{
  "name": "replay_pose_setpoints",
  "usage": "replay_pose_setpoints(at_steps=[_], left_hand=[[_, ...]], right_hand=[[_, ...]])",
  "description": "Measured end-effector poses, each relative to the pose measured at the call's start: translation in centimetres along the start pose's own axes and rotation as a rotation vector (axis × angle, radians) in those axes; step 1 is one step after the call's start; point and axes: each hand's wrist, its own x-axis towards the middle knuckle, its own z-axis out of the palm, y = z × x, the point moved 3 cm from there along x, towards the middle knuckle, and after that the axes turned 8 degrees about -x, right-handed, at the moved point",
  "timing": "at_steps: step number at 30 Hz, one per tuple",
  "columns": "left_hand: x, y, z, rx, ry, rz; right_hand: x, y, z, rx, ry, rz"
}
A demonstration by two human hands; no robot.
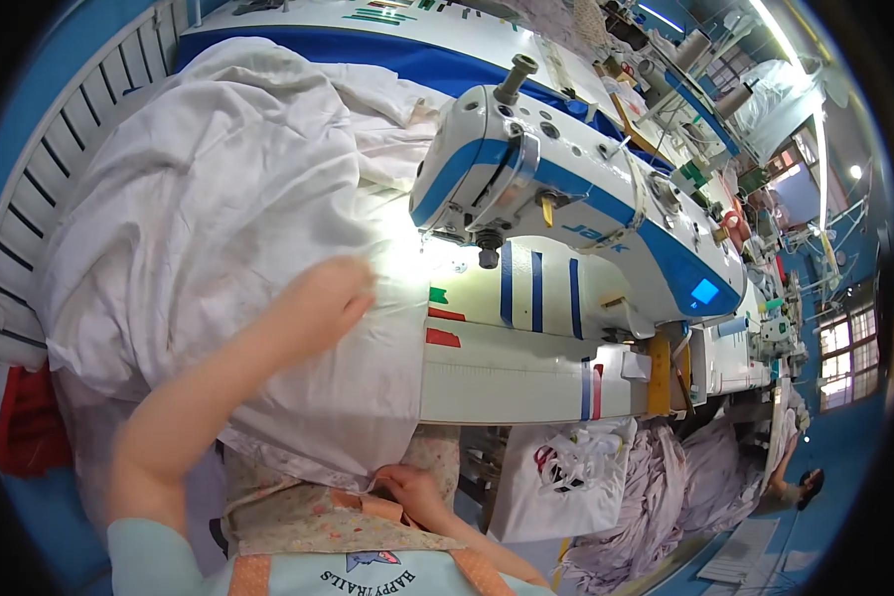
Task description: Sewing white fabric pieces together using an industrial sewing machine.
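A large white cloth lies bunched over the left of the sewing table and hangs down toward my lap. Its straight edge runs beside the needle area of a white and blue sewing machine, whose lamp lights the cloth brightly. My left hand is over the cloth, left of and nearer than the machine's head; its fingers are curled and slightly blurred, and what they hold, if anything, is hidden. Low in front of me, my right hand pinches the near hem of the same cloth.
Red, green and blue tape strips mark the white tabletop. A slatted white rail borders the left. Below the table's right part are a white bag and heaped pale fabric. Further machines and a person are at the right.
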Motion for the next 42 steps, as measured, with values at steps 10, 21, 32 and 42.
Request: replay_pose_setpoints(at_steps=[10,21,32,42], left_hand=[[11.4,-5.1,3.3,0.46,0.389,0.081],[12.8,-5.9,4.2,0.08,0.279,0.289],[18.8,-9.9,4.7,0.164,0.27,0.308],[22.9,-10.8,3.1,0.385,0.254,0.277]], right_hand=[[0.1,0.2,-0.1,-0.024,0.0,-0.018],[0.8,1.5,0.0,-0.105,0.054,-0.099],[3.5,-1.4,-3.2,-0.219,0.224,-0.212],[4.9,-4.2,-5.4,0.186,0.119,0.043]])
